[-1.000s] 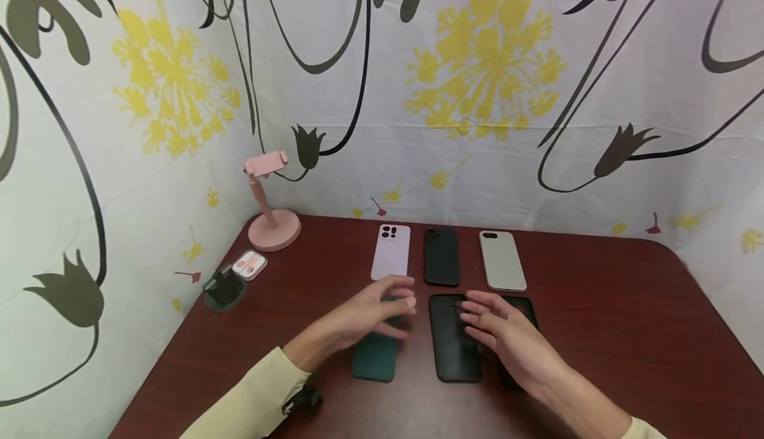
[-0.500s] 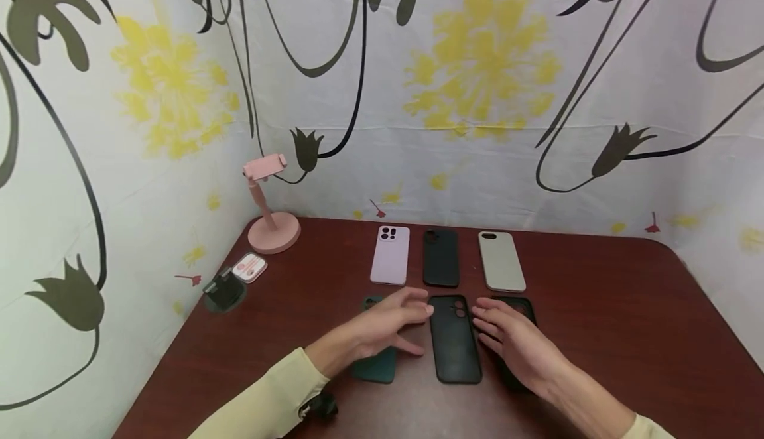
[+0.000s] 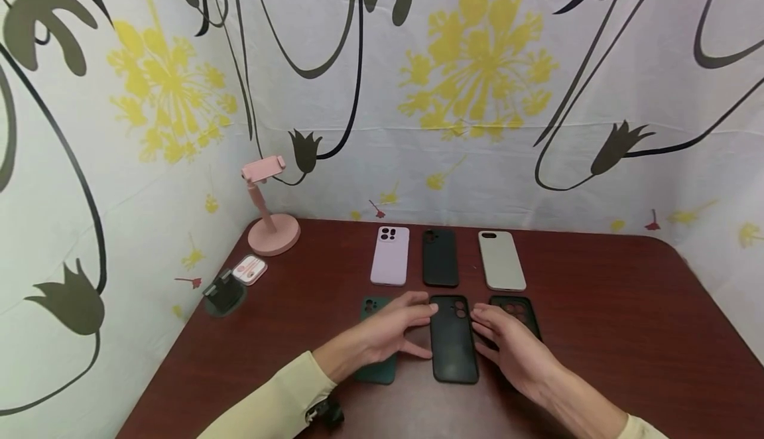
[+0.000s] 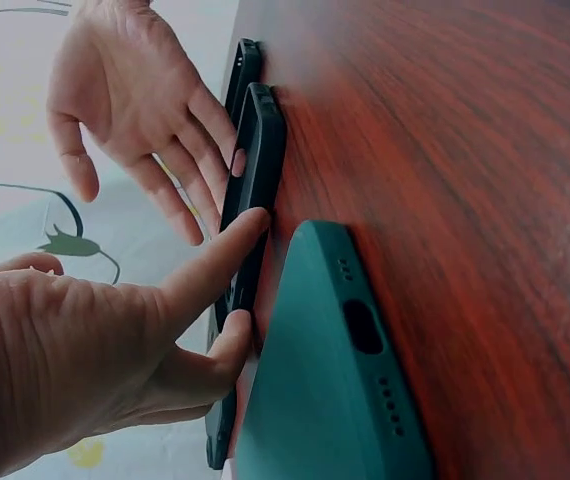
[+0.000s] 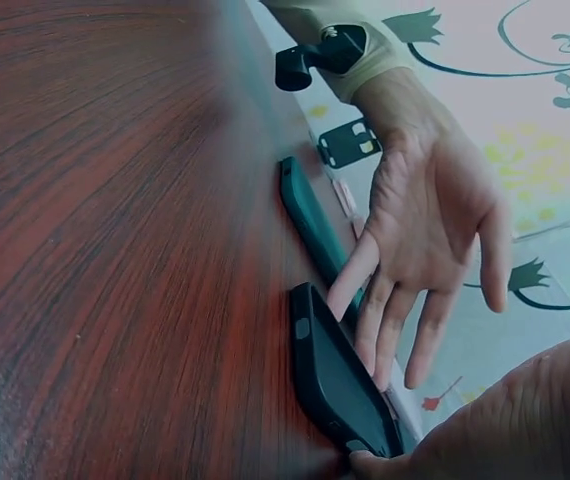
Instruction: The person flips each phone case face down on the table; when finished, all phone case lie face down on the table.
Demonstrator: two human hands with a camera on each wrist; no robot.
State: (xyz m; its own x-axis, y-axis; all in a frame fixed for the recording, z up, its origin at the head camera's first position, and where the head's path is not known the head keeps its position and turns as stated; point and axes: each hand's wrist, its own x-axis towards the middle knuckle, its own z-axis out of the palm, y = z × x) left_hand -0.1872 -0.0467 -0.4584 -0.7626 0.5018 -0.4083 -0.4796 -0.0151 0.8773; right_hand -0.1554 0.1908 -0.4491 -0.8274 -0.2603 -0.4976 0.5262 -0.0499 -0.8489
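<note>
A black phone case point(image 3: 455, 353) lies on the table between my two hands, its hollow inner side facing up in the left wrist view. My left hand point(image 3: 382, 333) is at its left edge, fingers spread and nearly straight, fingertips right at the rim. On the opposite edge my right hand point(image 3: 516, 346) has its fingers extended, tips close by the rim. Under my left hand lies a dark green phone case point(image 3: 379, 374), partly covered. Another black phone case point(image 3: 519, 308) with a large camera cutout is mostly hidden beneath my right hand.
Behind stand in a row a lilac phone case point(image 3: 390, 260), a black phone case point(image 3: 440, 263) and a pale grey-beige one point(image 3: 503, 263). At the left are a pink phone stand point(image 3: 272, 233), a small white box point(image 3: 249, 269) and a dark folding stand point(image 3: 225, 293).
My left hand has moved right, from over the green case to the middle black case's left edge. My right hand has shifted off that case to its right edge. The cases stay put.
</note>
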